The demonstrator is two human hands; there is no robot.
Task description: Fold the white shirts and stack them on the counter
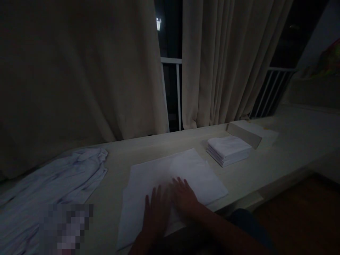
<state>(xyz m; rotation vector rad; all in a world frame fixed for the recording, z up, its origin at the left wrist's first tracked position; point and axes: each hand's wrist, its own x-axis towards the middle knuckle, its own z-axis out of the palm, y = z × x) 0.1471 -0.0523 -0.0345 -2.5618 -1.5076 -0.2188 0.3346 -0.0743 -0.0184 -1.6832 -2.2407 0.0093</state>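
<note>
A pale cloth (198, 170) lies spread over the light tabletop, its sheet reaching from the near edge toward the window side. My left hand (156, 214) rests palm down on its near middle with fingers stretched out; part of that hand is smeared by motion. Right beside it, my right hand (184, 196) presses flat on the same cloth, fingers also extended. Neither hand grips anything. To the right of the cloth sits a neat stack of folded pale cloths (228, 149).
Behind the stack stands a pale open box (244, 134). Loose, rumpled pale fabric (66, 177) covers the table's left side, with a pixelated patch below it. Beige curtains (220, 60) hang along the back, and white railings (178, 95) show between them. The room is dim.
</note>
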